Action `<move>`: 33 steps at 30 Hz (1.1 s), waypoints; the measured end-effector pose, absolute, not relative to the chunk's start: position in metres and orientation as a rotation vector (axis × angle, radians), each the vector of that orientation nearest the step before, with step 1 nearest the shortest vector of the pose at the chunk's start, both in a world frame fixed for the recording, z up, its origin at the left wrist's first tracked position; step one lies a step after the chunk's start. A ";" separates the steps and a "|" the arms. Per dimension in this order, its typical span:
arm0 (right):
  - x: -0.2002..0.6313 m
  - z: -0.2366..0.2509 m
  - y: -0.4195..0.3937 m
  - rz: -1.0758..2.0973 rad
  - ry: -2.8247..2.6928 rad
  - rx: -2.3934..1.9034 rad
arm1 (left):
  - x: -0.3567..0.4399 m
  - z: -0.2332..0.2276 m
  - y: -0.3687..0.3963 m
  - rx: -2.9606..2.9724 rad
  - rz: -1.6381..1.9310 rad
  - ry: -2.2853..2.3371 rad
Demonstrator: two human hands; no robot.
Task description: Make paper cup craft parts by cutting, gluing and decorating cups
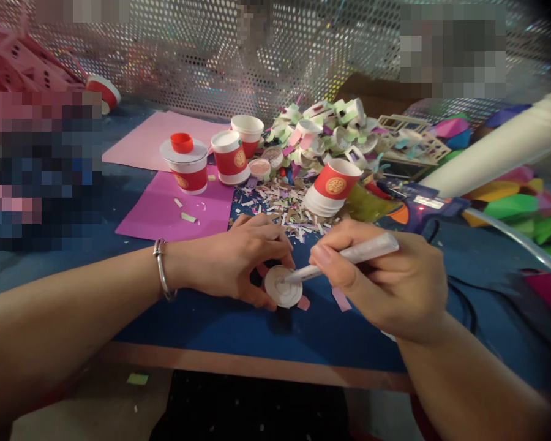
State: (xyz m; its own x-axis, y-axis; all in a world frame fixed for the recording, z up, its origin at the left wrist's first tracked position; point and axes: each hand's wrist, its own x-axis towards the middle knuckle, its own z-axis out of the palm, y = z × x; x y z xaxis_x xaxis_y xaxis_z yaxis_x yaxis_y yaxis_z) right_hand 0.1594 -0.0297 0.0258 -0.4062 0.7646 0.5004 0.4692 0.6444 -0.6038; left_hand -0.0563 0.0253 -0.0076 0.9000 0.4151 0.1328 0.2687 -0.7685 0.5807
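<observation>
My left hand (252,257) is closed around the side of a small white paper disc (282,296), which looks like the bottom of a paper cup and bears faint marks. My right hand (390,275) grips a white marker pen (367,250), its tip on or just over the disc's face. Below the hands lie a pink paper scrap (303,303) and a pale pink strip (341,299). Just beyond, a stack of red and white paper cups (335,184) stands tilted. What lies under the disc is hidden by my left fingers.
More paper cups (230,156) stand at the back, one topped by a disc and red ring (182,143). Purple paper (151,211) lies left, cut scraps (275,199) in the middle. A glue gun (422,205), a cable (471,300) and a thick white tube (500,147) are right.
</observation>
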 end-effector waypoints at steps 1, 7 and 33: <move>0.159 0.026 -0.030 0.494 -2.078 -0.940 | -0.057 -0.008 0.026 2.494 0.345 0.486; 0.159 0.025 -0.030 0.483 -2.115 -0.974 | -0.056 -0.008 0.025 2.486 0.355 0.483; 0.161 0.026 -0.027 0.347 -2.098 -0.999 | -0.055 -0.006 0.023 2.456 0.331 0.508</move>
State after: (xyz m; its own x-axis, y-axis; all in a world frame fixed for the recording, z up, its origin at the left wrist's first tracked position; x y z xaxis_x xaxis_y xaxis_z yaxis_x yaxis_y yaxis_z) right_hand 0.1612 -0.0268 0.0260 -0.3946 0.7515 0.5287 0.5410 0.6551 -0.5274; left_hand -0.0551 0.0234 -0.0065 0.8956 0.4296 0.1156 0.2792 -0.7452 0.6056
